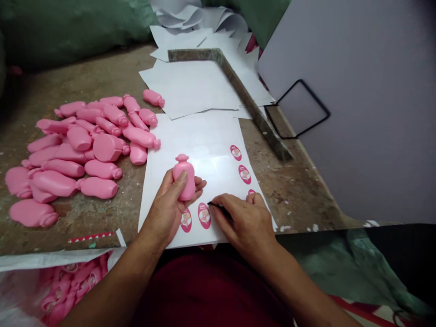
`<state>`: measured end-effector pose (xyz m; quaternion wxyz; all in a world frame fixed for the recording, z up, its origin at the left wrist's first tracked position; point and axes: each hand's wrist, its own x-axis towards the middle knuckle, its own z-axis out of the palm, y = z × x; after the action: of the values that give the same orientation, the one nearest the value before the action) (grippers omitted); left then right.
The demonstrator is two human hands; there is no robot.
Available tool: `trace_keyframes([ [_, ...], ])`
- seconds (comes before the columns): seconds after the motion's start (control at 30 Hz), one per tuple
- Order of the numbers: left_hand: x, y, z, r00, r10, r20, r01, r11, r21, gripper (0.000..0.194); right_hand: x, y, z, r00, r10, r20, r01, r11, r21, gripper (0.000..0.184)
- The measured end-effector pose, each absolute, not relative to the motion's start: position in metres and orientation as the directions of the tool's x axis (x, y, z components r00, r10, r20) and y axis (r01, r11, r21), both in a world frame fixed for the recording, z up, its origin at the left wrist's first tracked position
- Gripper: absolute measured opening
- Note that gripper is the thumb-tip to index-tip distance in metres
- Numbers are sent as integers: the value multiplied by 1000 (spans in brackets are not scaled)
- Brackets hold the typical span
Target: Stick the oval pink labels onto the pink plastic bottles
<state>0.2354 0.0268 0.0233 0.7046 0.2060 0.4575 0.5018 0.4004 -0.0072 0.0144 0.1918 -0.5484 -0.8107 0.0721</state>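
Observation:
My left hand [170,204] is wrapped round a small pink plastic bottle [184,175], held upright over a white sticker sheet [200,150]. My right hand [247,220] pinches a thin black pointed tool [218,207] whose tip touches the edge of an oval pink sticker [204,215] on the sheet. Another oval sticker [185,220] lies just left of it, partly under my left hand. More oval stickers [244,174] run down the sheet's right edge.
A heap of several pink bottles [85,145] lies on the worn table at the left. White backing sheets [190,86] and a stone L-shaped bar [245,97] lie behind. A grey board [357,91] stands at the right. A bag of labelled bottles [71,284] sits at bottom left.

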Motion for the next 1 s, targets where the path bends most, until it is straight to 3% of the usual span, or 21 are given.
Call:
trace_keyframes([
  [0.37,235,25,21,100,899,-425,-502,415,759,22,395,-3,14,-345,900,267,867,415,-276,20],
  [0.6,235,25,23,101,902,-420,-513,409,755,23,407,2,15,-321,937,139,791,346,-505,15],
  [0.87,235,25,21,98,907,-410,-519,398,756,22,402,-10,16,-328,911,250,859,397,-323,21],
  [1.0,235,25,20,94,908,-407,-506,396,766,24,400,-11,17,-299,928,223,874,360,-328,18],
])
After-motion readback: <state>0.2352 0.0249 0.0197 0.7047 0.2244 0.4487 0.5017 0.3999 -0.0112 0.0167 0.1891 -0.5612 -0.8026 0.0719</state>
